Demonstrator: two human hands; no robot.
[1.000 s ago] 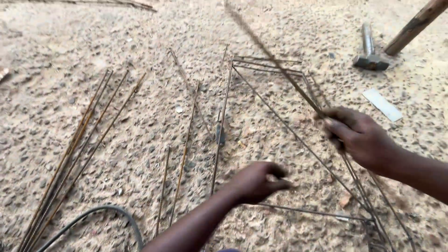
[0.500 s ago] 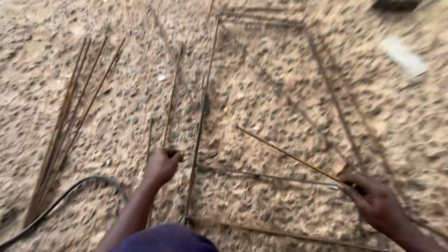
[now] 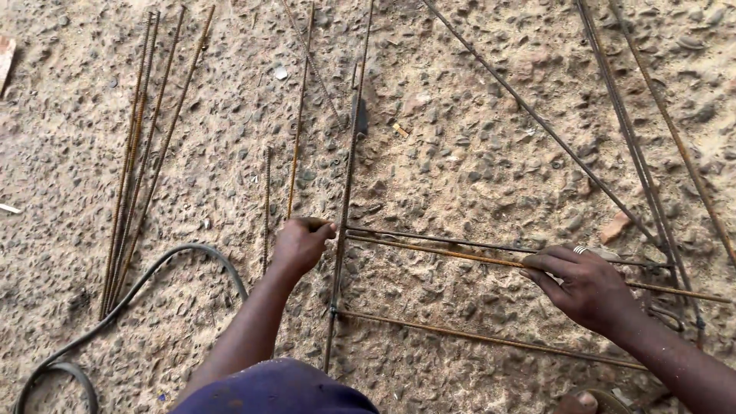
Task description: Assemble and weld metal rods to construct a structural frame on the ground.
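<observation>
Rebar lies scattered over rough, pebbly concrete ground, and the person's two bare hands rest on a thin rusty steel rod that runs almost level across the lower middle of the frame. The left hand, at lower centre-left, is curled around the rod's left end, fingers closed on it, just beside a long upright steel bar that climbs from the bottom edge to the top of the frame. The right hand, at lower right, presses down on the same rod with its fingers flat and together over it rather than wrapped (whether the thumb hooks beneath cannot be told). A second thin dark rod lies just above the held one, nearly touching it, and a third rusty rod slants across below the hands toward the lower right. A diagonal steel bar crosses from the top centre down to the right, meeting a pair of long dark bars along the right side. At the left of the frame sits a bundle of long brown rods, lying close together, and a black rubber hose curves through the lower left corner. Two short loose rods lie just above the left hand.
</observation>
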